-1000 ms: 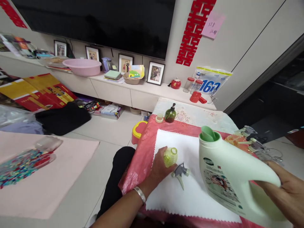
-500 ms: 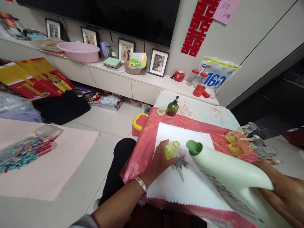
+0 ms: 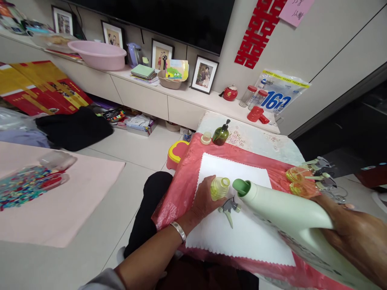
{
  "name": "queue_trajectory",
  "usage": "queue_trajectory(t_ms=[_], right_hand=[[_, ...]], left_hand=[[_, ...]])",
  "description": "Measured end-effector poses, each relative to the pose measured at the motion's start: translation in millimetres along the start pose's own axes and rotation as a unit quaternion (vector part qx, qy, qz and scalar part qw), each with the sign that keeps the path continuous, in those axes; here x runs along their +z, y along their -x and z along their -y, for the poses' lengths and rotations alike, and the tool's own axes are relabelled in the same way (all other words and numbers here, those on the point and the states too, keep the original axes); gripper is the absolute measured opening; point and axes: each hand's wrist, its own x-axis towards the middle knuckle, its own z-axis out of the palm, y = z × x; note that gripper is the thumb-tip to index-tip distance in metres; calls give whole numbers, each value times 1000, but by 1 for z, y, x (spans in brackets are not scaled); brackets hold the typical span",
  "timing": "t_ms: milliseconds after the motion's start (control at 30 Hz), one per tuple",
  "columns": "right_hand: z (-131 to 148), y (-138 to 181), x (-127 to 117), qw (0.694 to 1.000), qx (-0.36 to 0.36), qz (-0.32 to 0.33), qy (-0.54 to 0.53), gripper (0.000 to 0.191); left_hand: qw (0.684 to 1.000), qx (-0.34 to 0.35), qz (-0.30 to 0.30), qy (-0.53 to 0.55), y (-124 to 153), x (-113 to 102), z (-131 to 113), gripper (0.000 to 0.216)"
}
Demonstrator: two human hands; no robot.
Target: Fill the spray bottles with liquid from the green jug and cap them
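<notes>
My left hand (image 3: pixel 206 198) is wrapped round a clear yellow-green bottle (image 3: pixel 218 188) with its mouth uncovered, over a white scalloped mat (image 3: pixel 242 237). In my right hand (image 3: pixel 347 229) is the handle of a large pale green jug-like bottle (image 3: pixel 284 205), tilted with its dark green spout (image 3: pixel 241 186) close to the small bottle's mouth but apart from it. No liquid shows between them. A grey and green spray head (image 3: pixel 229 208) lies on the mat just below the small bottle.
Spray bottles (image 3: pixel 302 179) stand at the table's right. A dark green pump bottle (image 3: pixel 221 135) and a pale cap (image 3: pixel 206 138) are at the back on the red cover (image 3: pixel 178 197). A yellow and red stool (image 3: pixel 177 153) stands left; beads (image 3: pixel 22 189) lie on pink cloth (image 3: pixel 84 201).
The pale green bottle has moved left, and its spout is now nearer the small bottle's mouth. The small bottle tips slightly toward the spout. The view has shifted a little.
</notes>
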Motion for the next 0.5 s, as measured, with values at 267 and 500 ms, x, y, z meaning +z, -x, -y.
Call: queue_trajectory(t_ms=[267,500], right_hand=[[14,-13,-14,999,-16,28,26,42],[11,-16,-11,997,-20,26,66,48]], left_hand=[[1000,0,1,7,0,-1,-1,70],[1000,3,2,-2,-1,-3,-7,68]])
